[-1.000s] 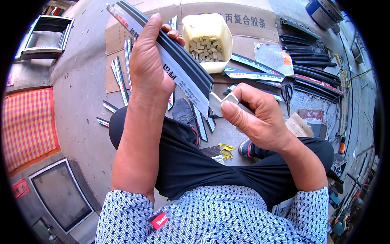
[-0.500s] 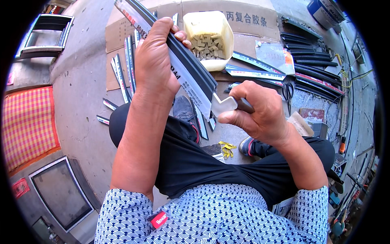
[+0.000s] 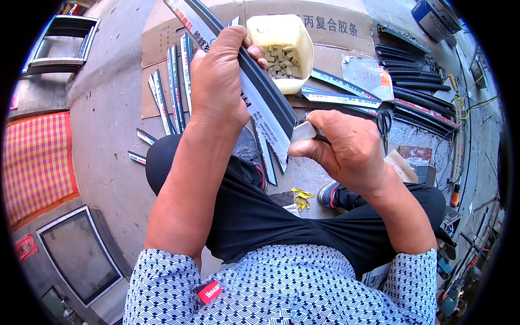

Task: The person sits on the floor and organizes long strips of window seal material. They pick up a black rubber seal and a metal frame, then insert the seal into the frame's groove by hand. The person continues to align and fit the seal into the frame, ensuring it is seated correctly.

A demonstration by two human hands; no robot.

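My left hand [image 3: 221, 81] is closed around a dark frame profile [image 3: 269, 96], which slants down toward the right and has white printed film along one side. Between the thumb and fingers of my right hand [image 3: 349, 147] is a pale L-shaped corner piece [image 3: 303, 133]. It meets the lower cut end of the profile, and one leg seems to be partly inside; my fingers cover the rest. Just beyond the profile stands a cut-open yellowish plastic jug [image 3: 300, 40] holding several similar corner pieces [image 3: 283, 62].
Flattened cardboard [image 3: 346, 49] lies under the jug. Film-covered profiles [image 3: 176, 86] lie left of it, with dark profiles [image 3: 411, 76] stacked at right beside black scissors [image 3: 383, 123]. A blue bucket [image 3: 433, 19] stands far right. Yellow scraps [image 3: 301, 198] lie between my feet.
The corner piece has gone from just off the profile's end to meeting it, with less of its L shape showing. My left hand and the profile have shifted slightly right.
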